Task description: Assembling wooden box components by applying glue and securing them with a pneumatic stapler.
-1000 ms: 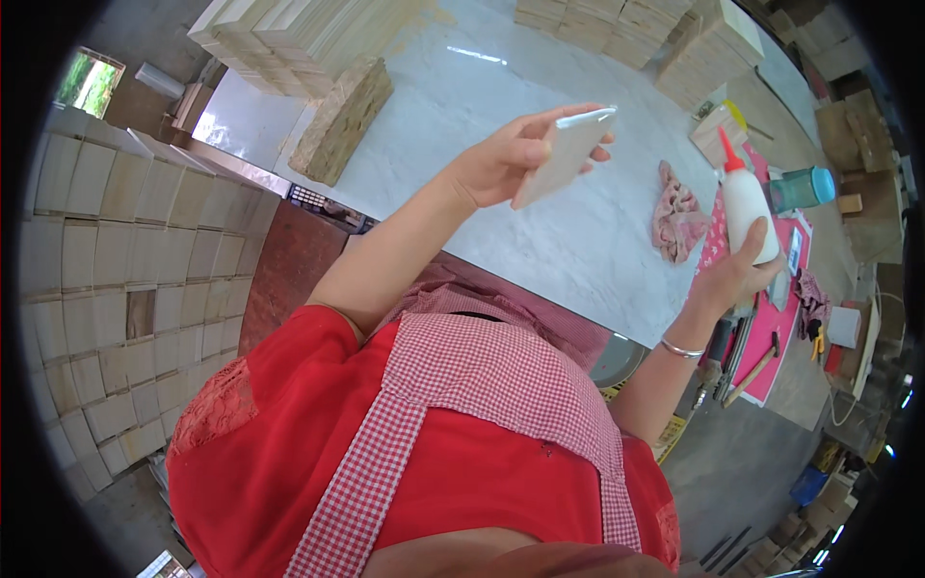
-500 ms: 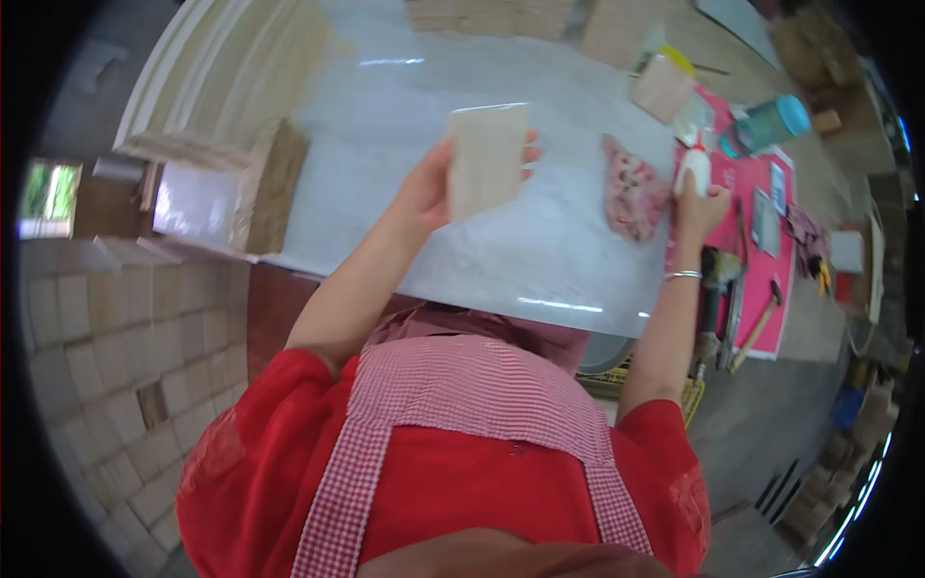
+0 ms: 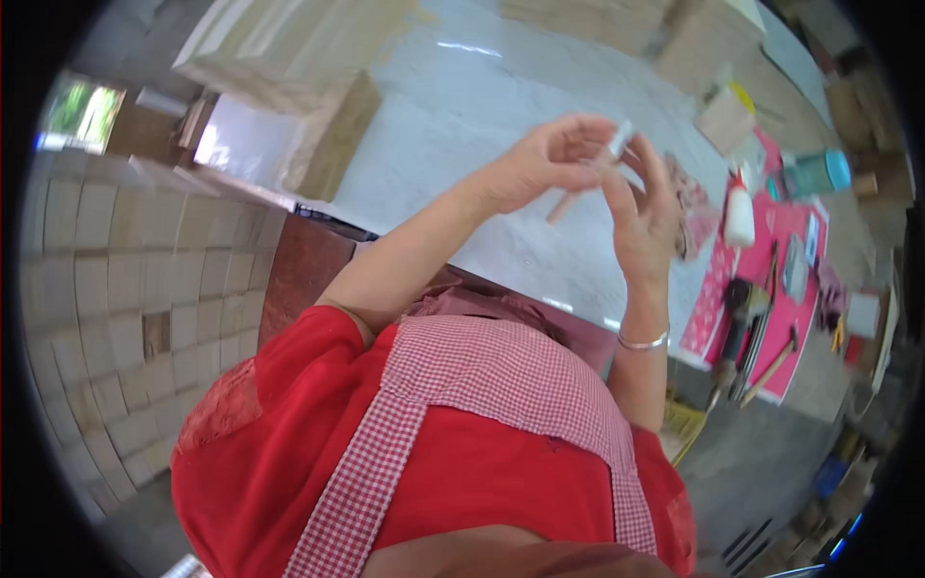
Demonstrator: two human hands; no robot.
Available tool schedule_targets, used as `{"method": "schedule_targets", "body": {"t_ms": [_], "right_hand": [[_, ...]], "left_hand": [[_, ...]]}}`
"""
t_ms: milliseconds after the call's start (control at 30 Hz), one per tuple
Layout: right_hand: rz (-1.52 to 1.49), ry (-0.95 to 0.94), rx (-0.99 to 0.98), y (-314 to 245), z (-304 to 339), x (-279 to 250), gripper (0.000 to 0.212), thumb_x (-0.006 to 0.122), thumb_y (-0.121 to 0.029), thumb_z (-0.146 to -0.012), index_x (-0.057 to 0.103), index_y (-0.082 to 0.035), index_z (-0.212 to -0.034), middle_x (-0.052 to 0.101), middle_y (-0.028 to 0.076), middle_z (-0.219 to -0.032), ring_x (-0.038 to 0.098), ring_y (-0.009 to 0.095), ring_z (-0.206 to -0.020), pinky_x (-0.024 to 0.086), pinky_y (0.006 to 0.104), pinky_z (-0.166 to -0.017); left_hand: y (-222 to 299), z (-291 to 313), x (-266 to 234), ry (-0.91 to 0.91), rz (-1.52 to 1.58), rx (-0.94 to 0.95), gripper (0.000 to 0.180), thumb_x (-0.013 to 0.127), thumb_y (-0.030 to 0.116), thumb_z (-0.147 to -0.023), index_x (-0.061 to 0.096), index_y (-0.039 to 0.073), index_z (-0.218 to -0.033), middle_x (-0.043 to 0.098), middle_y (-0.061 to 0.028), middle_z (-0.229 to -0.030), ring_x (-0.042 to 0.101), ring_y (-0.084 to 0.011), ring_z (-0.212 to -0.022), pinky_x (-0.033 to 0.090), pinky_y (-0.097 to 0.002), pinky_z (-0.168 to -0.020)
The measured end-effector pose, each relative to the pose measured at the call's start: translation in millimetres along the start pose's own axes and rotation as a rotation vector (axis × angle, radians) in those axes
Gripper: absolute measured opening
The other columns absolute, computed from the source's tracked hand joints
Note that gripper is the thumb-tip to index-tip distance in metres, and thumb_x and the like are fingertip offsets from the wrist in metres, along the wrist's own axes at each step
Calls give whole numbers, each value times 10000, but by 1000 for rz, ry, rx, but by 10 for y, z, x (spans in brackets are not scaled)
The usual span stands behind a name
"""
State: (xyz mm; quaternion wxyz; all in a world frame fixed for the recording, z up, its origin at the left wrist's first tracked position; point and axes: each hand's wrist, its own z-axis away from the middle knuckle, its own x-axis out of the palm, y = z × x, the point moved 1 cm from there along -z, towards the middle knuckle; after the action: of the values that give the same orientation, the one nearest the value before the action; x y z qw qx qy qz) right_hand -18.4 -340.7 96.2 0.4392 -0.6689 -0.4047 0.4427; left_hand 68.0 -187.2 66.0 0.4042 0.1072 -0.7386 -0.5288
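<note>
Above the table, both hands meet at a thin, pale wooden block turned nearly edge-on. My left hand is closed on it, thumb and fingers around its upper part. My right hand is curled at the same piece, its thumb and fingertips against the upper end, where motion blur hides the exact contact. A white squeeze bottle with a red tip is on the pink mat to the right, apart from my hands. Partly behind my right hand lies a patterned cloth.
Stacked pale boards stand at the far left of the white table. At right are a teal bottle, a power tool, a hammer and a small block. Many blocks are piled on the left.
My right hand has let go of the squeeze bottle and come left to the wooden block. The block has turned from face-on to nearly edge-on. The whole view has shifted and tilted.
</note>
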Motion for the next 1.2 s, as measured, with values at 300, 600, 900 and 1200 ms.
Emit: {"method": "schedule_targets", "body": {"t_ms": [300, 600, 900, 1200], "right_hand": [[-231, -186, -6, 142, 152, 222, 621, 703, -218, -895, 466, 104, -1370, 587, 152, -1272, 568, 218, -1176, 449, 348, -1009], [-292, -91, -58, 295, 288, 145, 807, 795, -300, -814, 399, 92, -1397, 527, 194, -1325, 522, 291, -1259, 422, 423, -1072], [-207, -48, 29, 352, 532, 161, 772, 787, -256, -806, 412, 83, -1389, 524, 187, -1325, 527, 299, -1260, 431, 429, -1063], [-196, -66, 7, 404, 632, 49, 778, 776, -275, -821, 409, 77, -1410, 520, 192, -1339, 527, 312, -1258, 420, 427, -1059]], "left_hand": [[78, 435, -86, -112, -141, -29, 770, 831, 179, -745, 434, 57, -1394, 571, -117, -1261, 552, -238, -1204, 489, -396, -965], [1341, 343, -1128, 378, -1544, 280, 678, 791, 456, -771, 577, 52, -1272, 586, -174, -1284, 551, -353, -1200, 435, -443, -1031], [3131, 152, -2223, 656, -2067, -580, 728, 853, 541, -633, 702, -6, -1090, 696, -215, -1115, 678, -335, -1031, 542, -466, -890], [3188, 146, -1917, 778, -2201, -283, 327, 639, 241, -806, 703, 12, -1030, 709, -215, -1030, 683, -385, -950, 547, -460, -835]]}}
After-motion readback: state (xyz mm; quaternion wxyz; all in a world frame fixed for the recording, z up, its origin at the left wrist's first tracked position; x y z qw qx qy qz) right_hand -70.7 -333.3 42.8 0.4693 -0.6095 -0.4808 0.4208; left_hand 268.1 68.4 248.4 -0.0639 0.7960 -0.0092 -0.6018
